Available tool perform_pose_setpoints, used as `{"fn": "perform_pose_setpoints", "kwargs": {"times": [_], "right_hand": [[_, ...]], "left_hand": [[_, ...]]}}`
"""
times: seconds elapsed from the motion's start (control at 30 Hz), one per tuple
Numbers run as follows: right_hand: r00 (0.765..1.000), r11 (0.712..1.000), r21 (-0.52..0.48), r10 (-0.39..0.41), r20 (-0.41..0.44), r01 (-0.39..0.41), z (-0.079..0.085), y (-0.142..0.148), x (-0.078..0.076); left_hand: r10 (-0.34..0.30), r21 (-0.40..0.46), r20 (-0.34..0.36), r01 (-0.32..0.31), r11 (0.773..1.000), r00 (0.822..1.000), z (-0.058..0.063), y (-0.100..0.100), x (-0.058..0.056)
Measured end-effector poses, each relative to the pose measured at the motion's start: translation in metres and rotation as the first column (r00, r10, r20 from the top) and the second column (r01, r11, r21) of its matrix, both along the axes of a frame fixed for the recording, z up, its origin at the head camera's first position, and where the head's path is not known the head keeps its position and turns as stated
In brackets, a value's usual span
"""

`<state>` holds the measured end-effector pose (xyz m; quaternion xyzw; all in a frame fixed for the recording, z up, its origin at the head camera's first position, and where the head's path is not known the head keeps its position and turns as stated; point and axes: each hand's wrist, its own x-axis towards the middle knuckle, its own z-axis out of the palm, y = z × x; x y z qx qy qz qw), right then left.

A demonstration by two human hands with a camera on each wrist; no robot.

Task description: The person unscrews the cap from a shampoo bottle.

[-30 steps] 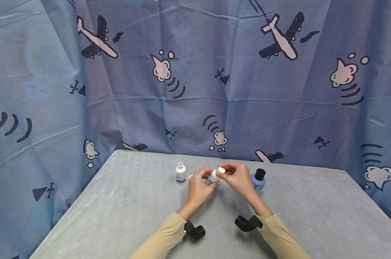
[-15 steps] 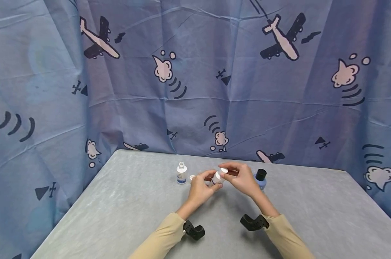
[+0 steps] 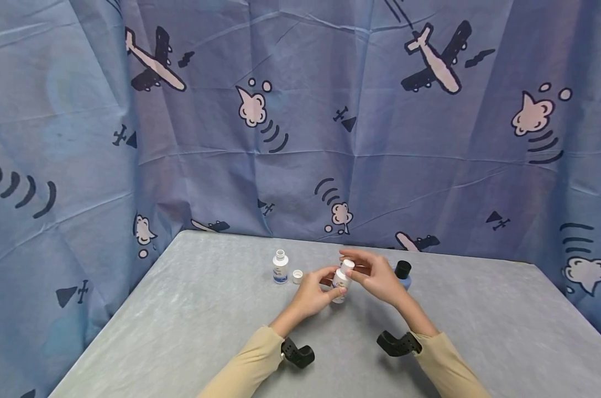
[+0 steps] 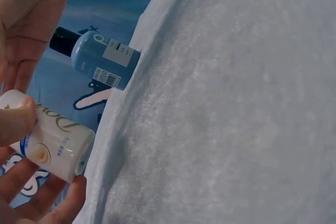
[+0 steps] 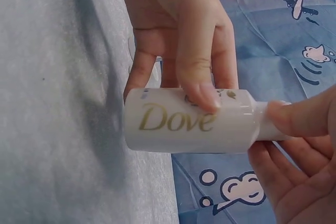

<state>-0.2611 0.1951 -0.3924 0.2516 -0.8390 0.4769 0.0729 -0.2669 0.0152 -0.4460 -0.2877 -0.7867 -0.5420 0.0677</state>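
Observation:
My left hand [image 3: 314, 291] holds a small white Dove bottle [image 3: 341, 278] by its body, thumb on the near side. The bottle stands nearly upright in the head view, and gold lettering shows on its label in the right wrist view. At its top, a white cap [image 3: 348, 265] is pinched between the thumb and fingers of my right hand [image 3: 378, 278]. The cap sits at the bottle's neck; how tightly cannot be seen. Beside the left hand, a loose white cap [image 3: 297, 276] lies on the table, hollow side up. A second white bottle [image 3: 280, 270] stands uncapped with a bare threaded neck.
Behind the right hand stands a blue bottle [image 4: 102, 59] with a black cap [image 3: 402, 269], partly hidden in the head view. A grey cloth covers the table [image 3: 196, 326]. Blue curtain [image 3: 300, 121] printed with aeroplanes hangs along the back and sides.
The held bottle has swung from tilted to nearly upright and shifted slightly right and down. Both hands moved right with it. The loose cap on the table has come into full view.

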Motion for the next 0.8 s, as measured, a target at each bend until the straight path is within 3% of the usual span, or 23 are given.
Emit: {"fn": "perform_pose_setpoints", "kwargs": {"times": [0.1, 0.17, 0.33, 0.43, 0.63, 0.8], "right_hand": [[1.000, 1.000, -0.005, -0.012, 0.006, 0.012, -0.001, -0.001, 0.001], [0.999, 0.999, -0.001, -0.048, 0.004, 0.048, -0.002, -0.002, 0.002], [0.978, 0.978, 0.018, -0.210, -0.008, 0.210, -0.003, -0.009, 0.003], [0.957, 0.957, 0.026, -0.290, 0.003, 0.289, -0.003, -0.012, 0.003], [0.930, 0.929, 0.044, -0.368, 0.002, 0.367, 0.000, -0.018, 0.004], [0.929, 0.928, 0.035, -0.370, -0.013, 0.370, 0.000, -0.019, 0.005]], "left_hand": [[0.022, 0.004, 0.002, -0.023, 1.000, 1.000, -0.001, 0.000, 0.000], [0.070, 0.005, -0.004, -0.070, 0.998, 0.998, -0.002, 0.001, 0.001], [0.222, 0.011, 0.000, -0.222, 0.975, 0.975, -0.003, 0.003, 0.002], [0.274, 0.007, -0.006, -0.274, 0.962, 0.962, -0.002, 0.004, 0.002], [0.323, 0.008, -0.033, -0.323, 0.946, 0.946, -0.001, 0.005, 0.004], [0.327, 0.011, -0.049, -0.327, 0.945, 0.944, -0.002, 0.006, 0.005]]}}
